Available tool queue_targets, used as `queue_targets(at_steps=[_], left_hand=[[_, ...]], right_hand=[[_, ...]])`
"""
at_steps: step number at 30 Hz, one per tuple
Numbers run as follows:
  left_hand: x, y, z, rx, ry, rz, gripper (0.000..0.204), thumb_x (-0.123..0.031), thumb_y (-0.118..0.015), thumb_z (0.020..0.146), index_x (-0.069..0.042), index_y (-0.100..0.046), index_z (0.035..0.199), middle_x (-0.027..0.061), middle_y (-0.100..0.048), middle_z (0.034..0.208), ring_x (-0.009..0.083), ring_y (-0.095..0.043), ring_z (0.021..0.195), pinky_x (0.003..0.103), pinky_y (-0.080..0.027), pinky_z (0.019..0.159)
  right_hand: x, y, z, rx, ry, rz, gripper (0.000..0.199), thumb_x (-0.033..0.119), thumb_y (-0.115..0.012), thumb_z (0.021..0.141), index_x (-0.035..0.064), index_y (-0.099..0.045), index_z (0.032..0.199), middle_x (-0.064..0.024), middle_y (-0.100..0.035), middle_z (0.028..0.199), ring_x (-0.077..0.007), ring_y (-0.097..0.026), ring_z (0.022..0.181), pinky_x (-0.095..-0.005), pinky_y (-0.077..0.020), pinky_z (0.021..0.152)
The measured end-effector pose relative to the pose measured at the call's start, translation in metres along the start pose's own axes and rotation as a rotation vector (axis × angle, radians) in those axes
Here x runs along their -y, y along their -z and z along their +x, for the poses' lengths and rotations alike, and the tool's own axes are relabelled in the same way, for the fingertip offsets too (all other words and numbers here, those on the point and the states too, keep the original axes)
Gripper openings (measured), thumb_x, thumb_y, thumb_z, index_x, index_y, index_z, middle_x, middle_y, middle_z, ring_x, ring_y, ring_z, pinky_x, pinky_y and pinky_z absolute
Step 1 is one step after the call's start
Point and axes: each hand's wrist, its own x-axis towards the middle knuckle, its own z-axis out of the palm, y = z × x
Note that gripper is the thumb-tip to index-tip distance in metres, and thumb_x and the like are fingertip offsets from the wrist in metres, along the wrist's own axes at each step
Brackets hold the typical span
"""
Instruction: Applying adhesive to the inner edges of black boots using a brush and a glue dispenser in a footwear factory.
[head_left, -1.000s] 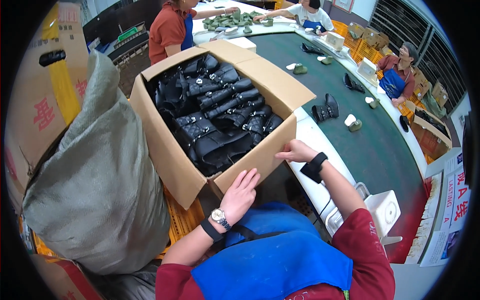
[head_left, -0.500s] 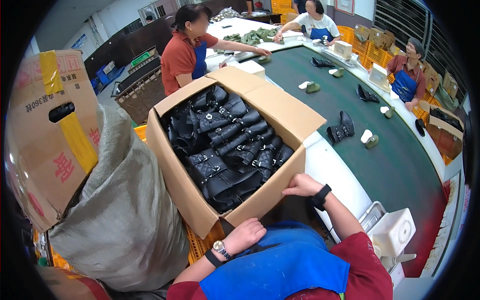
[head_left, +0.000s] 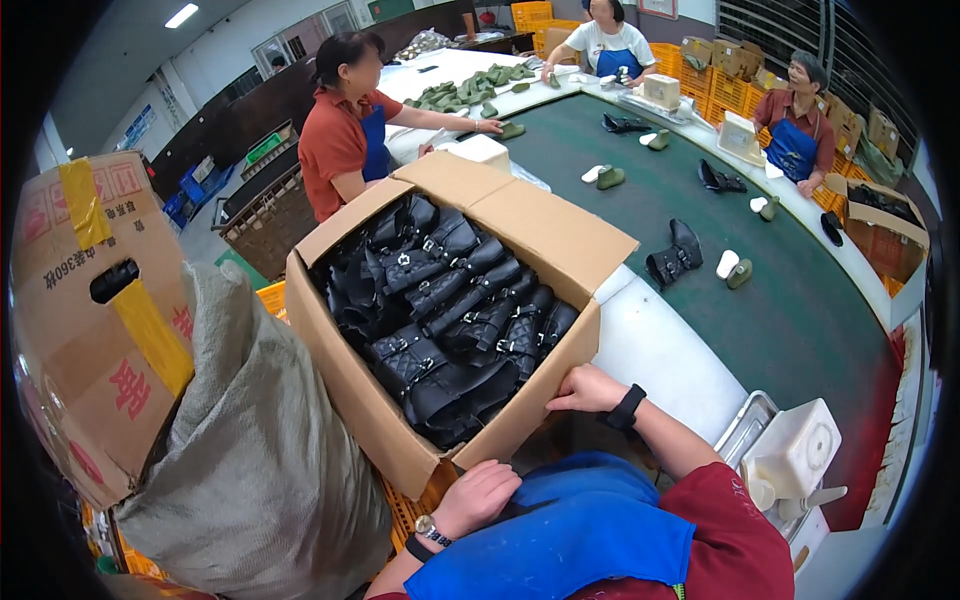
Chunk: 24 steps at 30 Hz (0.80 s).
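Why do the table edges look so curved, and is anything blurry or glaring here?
Head view: the fisheye lens bends the green conveyor table toward the black rim; the cardboard box and both hands look sharp; even overhead lighting, a ceiling light glares mildly, shadows soft.
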Motion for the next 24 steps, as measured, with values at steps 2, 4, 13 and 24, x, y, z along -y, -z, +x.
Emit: queue_targets(at_steps=[2,4,13,24], left_hand=[[-0.004,0.014,0.002,-0.209,-0.019,0.108,0.018,0.001,-0.065,0.066,-0.002,-0.062,0.083,0.0122,-0.062,0.085,0.0286,-0.062,0.078,0.036,-0.051,0.07],[-0.006,0.027,-0.004,-0.271,0.117,0.264,0.032,-0.012,-0.069,0.068,-0.003,-0.06,0.098,0.0106,-0.059,0.098,0.0286,-0.057,0.093,0.04,-0.046,0.081],[0.004,0.011,-0.009,-0.323,0.537,0.419,0.053,-0.032,-0.075,0.063,-0.006,-0.055,0.104,0.0092,-0.053,0.102,0.0298,-0.046,0.106,0.05,-0.028,0.097],[-0.016,0.011,-0.003,-0.236,0.648,0.402,0.07,-0.029,-0.079,0.059,-0.008,-0.047,0.119,0.0118,-0.043,0.113,0.0302,-0.039,0.113,0.055,-0.024,0.099]], right_hand=[[0.002,0.0,-0.002,0.021,-0.079,-0.028,0.037,0.04,-0.067,0.073,0.0032,-0.069,0.072,-0.0144,-0.063,0.066,-0.0302,-0.061,0.062,-0.0368,-0.0482,0.061],[0.007,0.004,-0.005,0.043,-0.077,-0.058,0.037,0.04,-0.067,0.074,0.0033,-0.069,0.072,-0.0148,-0.063,0.065,-0.0303,-0.06,0.061,-0.0368,-0.0478,0.06],[0.015,-0.007,-0.017,-0.095,-0.135,0.059,0.029,0.031,-0.07,0.072,0.0021,-0.068,0.071,-0.0153,-0.062,0.063,-0.0289,-0.059,0.056,-0.0351,-0.0468,0.054],[0.038,0.026,-0.05,0.011,-0.03,-0.121,0.021,0.025,-0.07,0.072,0.0039,-0.066,0.075,-0.0128,-0.063,0.066,-0.0289,-0.061,0.062,-0.0368,-0.0486,0.059]])
